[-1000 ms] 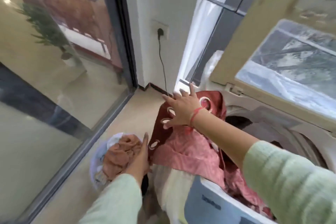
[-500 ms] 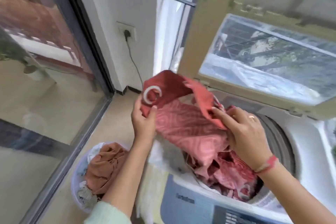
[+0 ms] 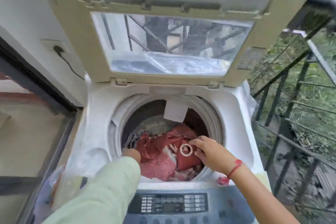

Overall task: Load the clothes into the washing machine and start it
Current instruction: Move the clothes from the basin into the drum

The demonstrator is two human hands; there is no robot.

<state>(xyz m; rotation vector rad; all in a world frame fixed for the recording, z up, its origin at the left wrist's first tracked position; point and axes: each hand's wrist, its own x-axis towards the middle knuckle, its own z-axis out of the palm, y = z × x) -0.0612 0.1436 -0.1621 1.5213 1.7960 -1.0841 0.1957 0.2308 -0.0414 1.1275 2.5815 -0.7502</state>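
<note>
A white top-loading washing machine (image 3: 85,129) stands with its lid (image 3: 169,29) raised upright. Inside the drum (image 3: 209,114) lies a red curtain with white eyelet rings (image 3: 160,156). My left hand (image 3: 131,155) reaches into the drum at the left edge of the cloth; its fingers are hidden under the fabric and my green sleeve. My right hand (image 3: 211,152) rests on top of the curtain beside one white ring, fingers spread and pressing on it. The control panel (image 3: 167,203) runs along the machine's front edge.
A wall socket with a black plug and cable (image 3: 58,49) sits on the wall at left. A sliding glass door (image 3: 31,114) is at far left. A dark metal railing (image 3: 291,114) with greenery behind it stands at right.
My view swung from the basket to straight above the drum. The curtain, held up over the rim before, now lies down inside the drum with both hands lowered onto it.
</note>
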